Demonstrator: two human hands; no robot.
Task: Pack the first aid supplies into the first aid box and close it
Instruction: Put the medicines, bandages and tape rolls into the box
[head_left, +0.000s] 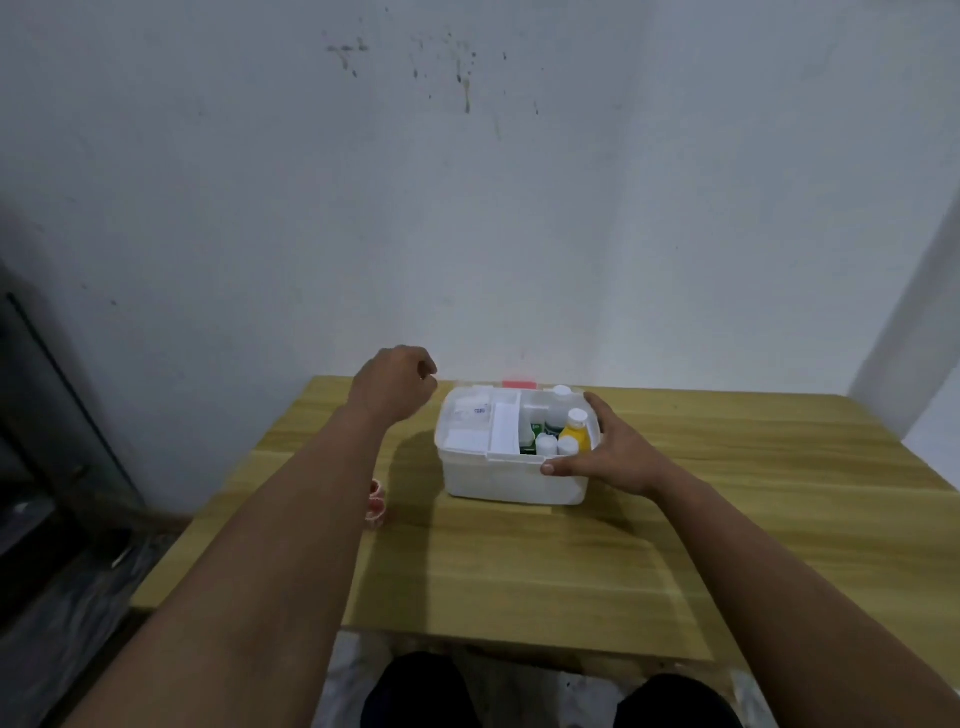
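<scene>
A white first aid box (498, 480) stands open near the far middle of the wooden table (727, 545). Inside, a white tray insert (480, 423) with flat white packets fills the left part. On the right stand a yellow bottle (575, 431) with a white cap, a tall white bottle (558, 408), two small white bottles (546, 445) and a green packet (532, 434). My right hand (610, 449) grips the box's right front rim, thumb on the front edge. My left hand (397, 387) hovers beyond the box's left side, fingers curled; whether it holds anything is hidden.
A small pink-and-white roll (375, 506) lies on the table left of the box, partly behind my left forearm. Something red (519, 384) shows just behind the box at the wall. A dark cabinet (47, 441) stands at the left. My knees show below the table's front edge.
</scene>
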